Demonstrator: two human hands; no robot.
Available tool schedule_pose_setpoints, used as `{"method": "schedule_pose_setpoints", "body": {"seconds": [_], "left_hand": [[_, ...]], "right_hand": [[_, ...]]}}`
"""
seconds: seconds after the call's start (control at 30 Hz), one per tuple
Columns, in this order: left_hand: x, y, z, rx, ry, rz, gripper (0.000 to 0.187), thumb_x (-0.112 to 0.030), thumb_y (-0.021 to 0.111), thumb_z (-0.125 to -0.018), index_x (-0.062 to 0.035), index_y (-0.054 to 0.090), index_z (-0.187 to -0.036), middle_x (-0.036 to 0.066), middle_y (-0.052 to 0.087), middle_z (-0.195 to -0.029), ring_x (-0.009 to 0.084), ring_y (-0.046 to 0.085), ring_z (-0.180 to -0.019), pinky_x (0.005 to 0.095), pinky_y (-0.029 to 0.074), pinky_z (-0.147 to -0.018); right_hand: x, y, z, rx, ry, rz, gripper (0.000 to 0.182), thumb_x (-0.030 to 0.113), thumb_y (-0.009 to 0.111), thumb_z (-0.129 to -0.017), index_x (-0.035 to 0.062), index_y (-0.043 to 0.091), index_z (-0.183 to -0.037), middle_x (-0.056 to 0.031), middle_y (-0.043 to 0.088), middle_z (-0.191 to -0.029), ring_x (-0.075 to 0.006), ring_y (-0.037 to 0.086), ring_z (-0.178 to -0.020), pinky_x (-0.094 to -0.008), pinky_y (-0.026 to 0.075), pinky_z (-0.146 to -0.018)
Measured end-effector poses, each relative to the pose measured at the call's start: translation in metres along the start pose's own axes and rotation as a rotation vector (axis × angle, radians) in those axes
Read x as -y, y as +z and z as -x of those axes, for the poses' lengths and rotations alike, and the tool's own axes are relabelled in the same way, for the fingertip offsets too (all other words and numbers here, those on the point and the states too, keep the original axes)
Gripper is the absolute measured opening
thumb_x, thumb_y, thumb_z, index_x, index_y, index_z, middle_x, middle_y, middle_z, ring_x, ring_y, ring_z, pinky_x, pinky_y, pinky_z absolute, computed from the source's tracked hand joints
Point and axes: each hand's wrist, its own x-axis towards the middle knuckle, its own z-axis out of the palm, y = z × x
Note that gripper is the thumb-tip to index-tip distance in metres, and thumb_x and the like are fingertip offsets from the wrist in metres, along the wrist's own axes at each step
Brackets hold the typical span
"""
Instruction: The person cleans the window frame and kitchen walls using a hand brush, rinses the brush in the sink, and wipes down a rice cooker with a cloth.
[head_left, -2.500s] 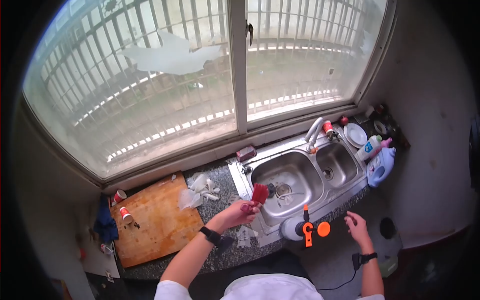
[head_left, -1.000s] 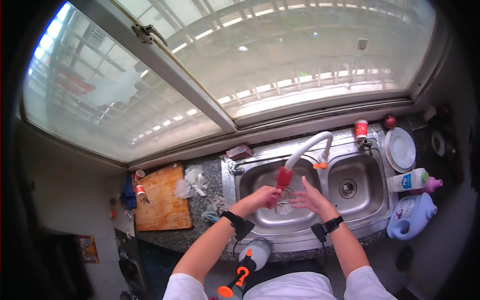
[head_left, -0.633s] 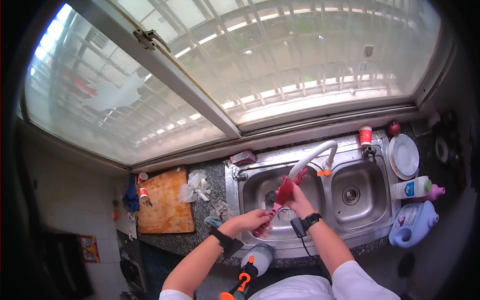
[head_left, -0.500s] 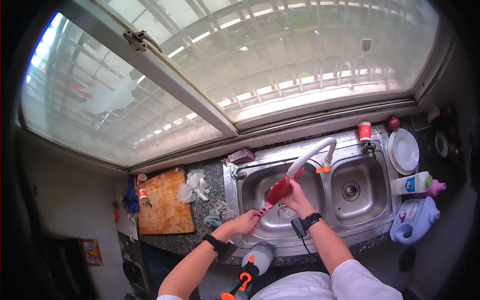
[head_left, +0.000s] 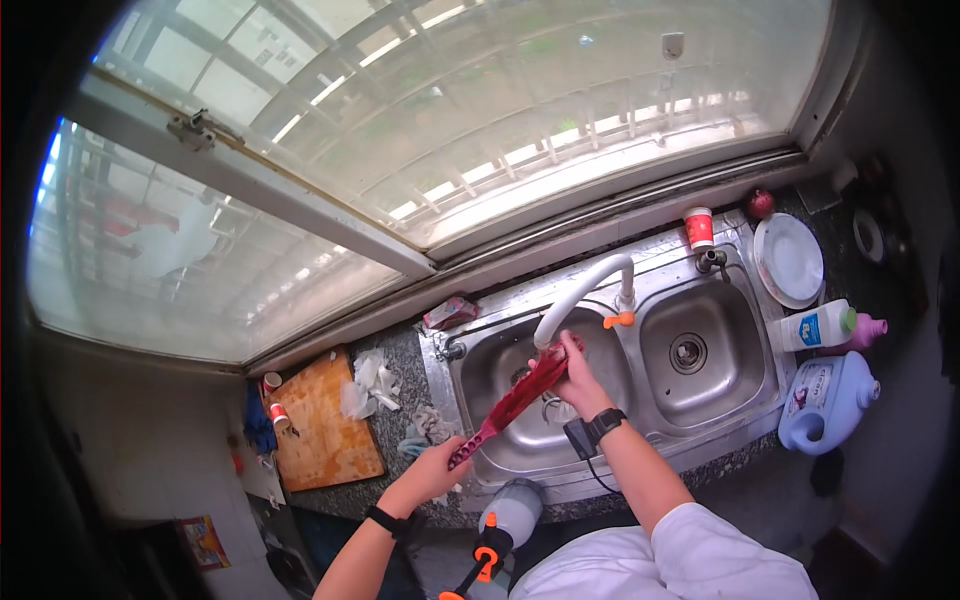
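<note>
My left hand point(head_left: 428, 473) is closed around the holed pink handle of a long, dark red knife-like tool point(head_left: 520, 391). The tool slants up to the right over the left sink basin point(head_left: 610, 395), its wide end just below the white faucet's spout point(head_left: 583, 285). Up at that wide end, my right hand point(head_left: 577, 380) is closed on the tool, its fingers partly hidden behind it. The tool's exact kind cannot be made out.
The right basin point(head_left: 705, 390) adjoins, with a red cup point(head_left: 699, 229) behind it. White plates point(head_left: 789, 260) and a blue jug point(head_left: 829, 402) stand to the right. On the left are a wooden cutting board point(head_left: 325, 440) and crumpled plastic point(head_left: 372, 388). A spray bottle point(head_left: 515, 512) stands in front.
My left hand has moved down and left with the handle, and more of the red tool shows between my hands. My right hand stays near the spout. The view has tilted.
</note>
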Motion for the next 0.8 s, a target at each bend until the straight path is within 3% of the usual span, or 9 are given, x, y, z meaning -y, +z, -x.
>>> {"method": "schedule_pose_setpoints", "body": {"seconds": [0.07,0.17,0.23,0.3,0.37,0.43,0.57,0.7,0.8], "left_hand": [[0.006,0.002,0.005,-0.034,0.022,-0.120,0.035,-0.022,0.065,-0.092,-0.0018,0.054,-0.118,0.021,0.066,-0.082,0.0389,0.066,-0.077,0.0458,0.051,-0.070],[0.002,0.001,0.008,-0.097,0.022,-0.317,0.032,-0.022,0.064,-0.092,-0.0036,0.054,-0.116,0.022,0.067,-0.082,0.0422,0.065,-0.079,0.0508,0.051,-0.068],[0.000,0.001,0.003,-0.118,0.004,-0.397,0.029,-0.021,0.063,-0.093,-0.0044,0.053,-0.114,0.022,0.067,-0.081,0.0438,0.065,-0.079,0.0536,0.050,-0.068],[0.006,0.003,-0.006,-0.190,-0.004,-0.468,0.024,-0.020,0.060,-0.094,-0.0049,0.053,-0.111,0.020,0.067,-0.080,0.0410,0.066,-0.076,0.0525,0.052,-0.066],[0.007,0.003,-0.012,-0.208,0.004,-0.504,0.024,-0.020,0.059,-0.094,-0.0050,0.053,-0.111,0.019,0.067,-0.079,0.0403,0.066,-0.074,0.0516,0.052,-0.066],[0.008,0.003,-0.010,-0.229,-0.004,-0.541,0.024,-0.020,0.059,-0.095,-0.0051,0.053,-0.112,0.018,0.067,-0.079,0.0396,0.067,-0.073,0.0508,0.052,-0.065],[0.012,0.006,-0.001,-0.271,0.006,-0.546,0.018,-0.021,0.057,-0.095,-0.0065,0.053,-0.106,0.016,0.068,-0.082,0.0371,0.067,-0.072,0.0477,0.053,-0.061],[0.022,0.012,-0.001,-0.371,0.059,-0.505,0.021,-0.021,0.058,-0.095,-0.0064,0.054,-0.109,0.016,0.068,-0.091,0.0371,0.067,-0.075,0.0474,0.053,-0.063],[0.022,0.011,-0.004,-0.401,0.059,-0.465,0.023,-0.021,0.059,-0.094,-0.0066,0.055,-0.112,0.016,0.068,-0.094,0.0374,0.067,-0.079,0.0469,0.053,-0.066]], "right_hand": [[-0.004,-0.015,-0.021,-0.111,-0.035,0.000,0.048,0.055,0.057,-0.096,0.0105,0.052,-0.114,-0.0119,0.062,-0.096,-0.0355,0.063,-0.091,-0.0546,0.052,-0.088],[-0.013,-0.014,-0.031,-0.244,-0.249,0.141,0.043,0.052,0.055,-0.098,0.0104,0.051,-0.108,-0.0097,0.062,-0.093,-0.0324,0.064,-0.087,-0.0501,0.054,-0.082],[-0.029,-0.009,-0.034,-0.096,-0.220,0.252,0.028,0.035,0.054,-0.102,0.0099,0.050,-0.112,-0.0037,0.057,-0.086,-0.0190,0.060,-0.084,-0.0388,0.051,-0.078],[-0.071,-0.002,-0.025,-0.088,-0.472,0.485,0.033,0.028,0.059,-0.099,0.0077,0.047,-0.123,-0.0064,0.058,-0.112,-0.0187,0.059,-0.097,-0.0375,0.051,-0.082],[-0.094,0.009,-0.001,-0.080,-0.342,0.519,0.030,0.021,0.058,-0.100,0.0055,0.047,-0.124,-0.0056,0.061,-0.106,-0.0180,0.060,-0.095,-0.0366,0.049,-0.088],[-0.087,0.008,0.006,-0.116,-0.202,0.626,0.030,0.022,0.055,-0.102,0.0040,0.049,-0.126,-0.0062,0.063,-0.107,-0.0184,0.061,-0.095,-0.0367,0.049,-0.089],[-0.029,-0.015,-0.018,-0.036,-0.190,0.187,0.041,0.041,0.043,-0.106,0.0059,0.056,-0.123,-0.0106,0.064,-0.120,-0.0245,0.065,-0.106,-0.0458,0.052,-0.094],[0.013,-0.008,-0.014,-0.052,-0.203,0.273,0.049,0.047,0.037,-0.106,0.0052,0.055,-0.123,-0.0111,0.064,-0.121,-0.0278,0.063,-0.113,-0.0519,0.050,-0.098],[0.025,0.000,0.000,0.133,-0.077,0.266,0.049,0.050,0.037,-0.105,0.0097,0.055,-0.125,-0.0111,0.064,-0.121,-0.0282,0.062,-0.114,-0.0545,0.048,-0.098]]}}
